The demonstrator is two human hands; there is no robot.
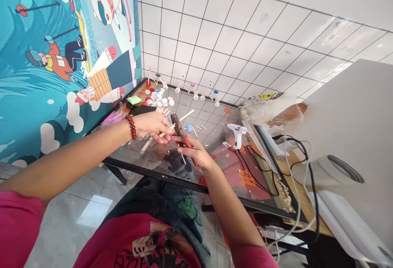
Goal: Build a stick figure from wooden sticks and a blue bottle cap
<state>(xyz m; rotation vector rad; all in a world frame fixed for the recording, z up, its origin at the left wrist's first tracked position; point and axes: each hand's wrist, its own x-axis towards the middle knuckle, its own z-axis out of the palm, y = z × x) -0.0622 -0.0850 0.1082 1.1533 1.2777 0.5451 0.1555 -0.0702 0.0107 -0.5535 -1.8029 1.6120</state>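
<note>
My left hand (155,127), with a beaded bracelet on its wrist, pinches a thin pale wooden stick (167,130). The stick's end reaches the dark jaws of the pliers (177,124). My right hand (196,152) is closed round their red handles. Whether the jaws grip the stick cannot be made out. Below the left hand lie wrapped chopsticks (146,145) on the glass tabletop. Another pale stick (186,115) points away behind the jaws, and a blue bottle cap (188,128) is close to the right hand.
White and red bottle caps (165,102) cluster at the back left. Small stick-and-cap models (184,86) line the back edge by the tiled wall. A white glue gun (237,135) stands to the right, its black cable (256,163) trailing across the table. A green packet (134,100) lies far left.
</note>
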